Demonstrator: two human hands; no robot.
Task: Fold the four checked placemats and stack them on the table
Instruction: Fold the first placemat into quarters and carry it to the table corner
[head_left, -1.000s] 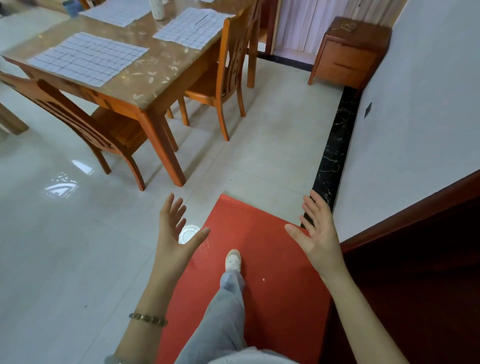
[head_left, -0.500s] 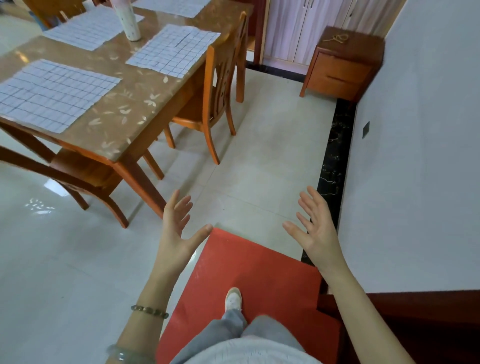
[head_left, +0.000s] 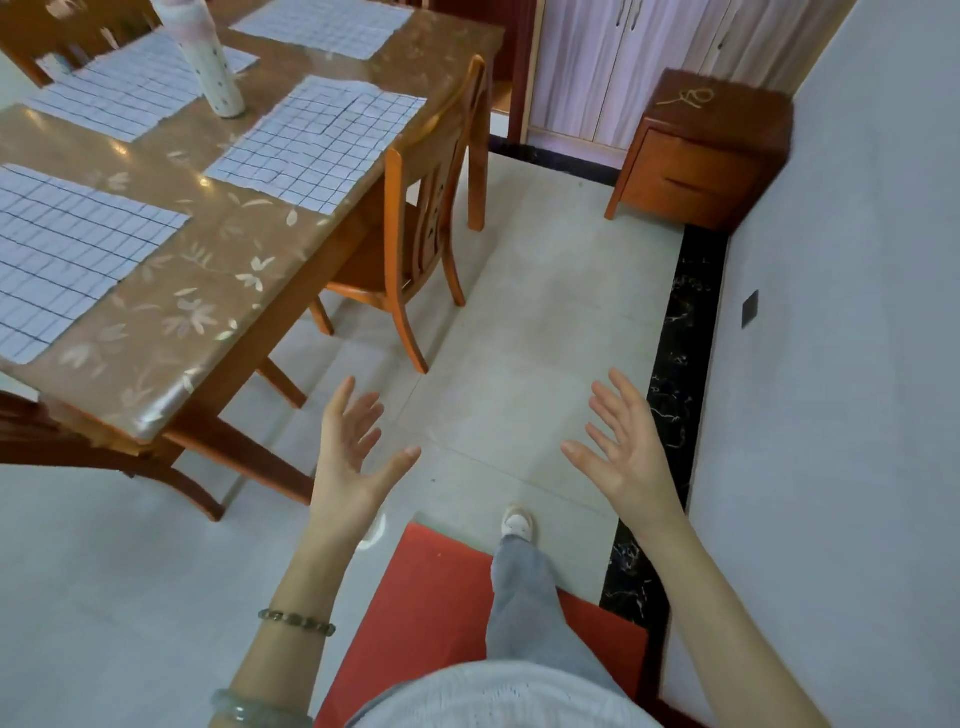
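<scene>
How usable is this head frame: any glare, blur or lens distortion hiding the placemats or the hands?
Head view: small glare spots sit on the glossy table, none on the placemats, whose checks read clearly. Head view: blur softens the vase and the nightstand; the left hand and right hand are sharp. Head view: wide-angle bending slightly bows the table's edge.

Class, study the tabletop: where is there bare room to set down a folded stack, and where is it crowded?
Widest bare patch: the near corner of the table, bordered by the nearest placemat and the rounded edge. A narrower bare strip runs between that mat and the right placemat. Crowded: around the spotted bottle, hemmed by the far-left placemat.
</scene>
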